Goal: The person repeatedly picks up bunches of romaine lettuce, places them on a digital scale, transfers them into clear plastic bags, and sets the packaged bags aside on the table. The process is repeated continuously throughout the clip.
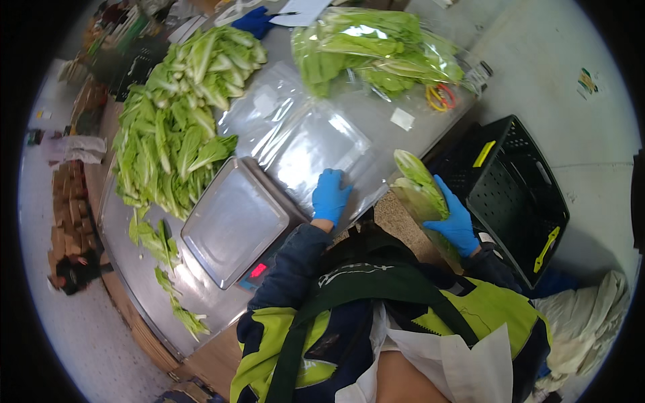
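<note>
My left hand (330,196), in a blue glove, rests on a stack of clear plastic bags (312,143). Its thumb is spread from the fingers, and I see nothing gripped in it. Off the table's edge, my right hand (453,221), gloved the same way, holds a bagged head of romaine lettuce (421,184) along its side. The lower part of that bag is partly covered by the hand. Left of the bags stands a bench scale (236,221) with a bare steel platform and a lit red display.
Loose romaine lettuce (166,136) is heaped left on the steel table (211,307); stray leaves (176,302) trail nearer me. Bagged lettuce (373,48) lies at the back, beside colored rings (440,98). A black crate (519,201) stands right. Another person (75,272) is far left.
</note>
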{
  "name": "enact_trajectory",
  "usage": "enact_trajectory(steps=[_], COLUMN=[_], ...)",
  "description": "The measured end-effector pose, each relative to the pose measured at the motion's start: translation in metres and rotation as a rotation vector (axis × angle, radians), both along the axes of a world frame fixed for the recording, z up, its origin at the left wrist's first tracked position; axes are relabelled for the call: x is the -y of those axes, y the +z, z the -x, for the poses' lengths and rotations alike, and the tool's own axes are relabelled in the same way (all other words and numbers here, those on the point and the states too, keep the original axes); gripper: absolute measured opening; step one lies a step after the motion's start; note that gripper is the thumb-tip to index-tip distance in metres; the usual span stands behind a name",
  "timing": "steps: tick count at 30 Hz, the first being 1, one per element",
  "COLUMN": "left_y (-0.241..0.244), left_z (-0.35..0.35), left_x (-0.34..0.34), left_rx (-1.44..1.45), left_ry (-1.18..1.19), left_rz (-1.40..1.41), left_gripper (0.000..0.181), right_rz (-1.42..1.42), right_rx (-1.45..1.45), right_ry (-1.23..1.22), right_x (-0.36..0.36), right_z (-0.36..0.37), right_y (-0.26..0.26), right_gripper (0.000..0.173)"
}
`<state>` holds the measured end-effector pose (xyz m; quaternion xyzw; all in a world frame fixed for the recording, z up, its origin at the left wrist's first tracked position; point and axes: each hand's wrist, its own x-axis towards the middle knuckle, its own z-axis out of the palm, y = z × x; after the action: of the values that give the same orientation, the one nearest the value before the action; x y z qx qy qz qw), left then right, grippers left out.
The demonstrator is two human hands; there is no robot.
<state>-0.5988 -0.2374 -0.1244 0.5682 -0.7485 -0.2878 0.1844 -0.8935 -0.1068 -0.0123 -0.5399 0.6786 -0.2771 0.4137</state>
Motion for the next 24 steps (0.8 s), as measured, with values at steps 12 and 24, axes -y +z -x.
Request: enact_trajectory(steps=[12, 24], left_y=[-0.034, -0.046], left_z=[-0.003, -0.022], left_x=[0.042, 0.053], left_rx=[0.392, 0.534], left_ry=[0.015, 0.061], left_rz=[0.351, 0.298], left_gripper=[0.008, 0.011], right_rz=[0.023, 0.024], right_rx=[0.031, -0.163], right_ry=[0.089, 0.303], right_x=[0.003, 0.046], right_z=[-0.006, -0.019], right_y=[-0.005, -0.005], right_gripper=[0.100, 0.102])
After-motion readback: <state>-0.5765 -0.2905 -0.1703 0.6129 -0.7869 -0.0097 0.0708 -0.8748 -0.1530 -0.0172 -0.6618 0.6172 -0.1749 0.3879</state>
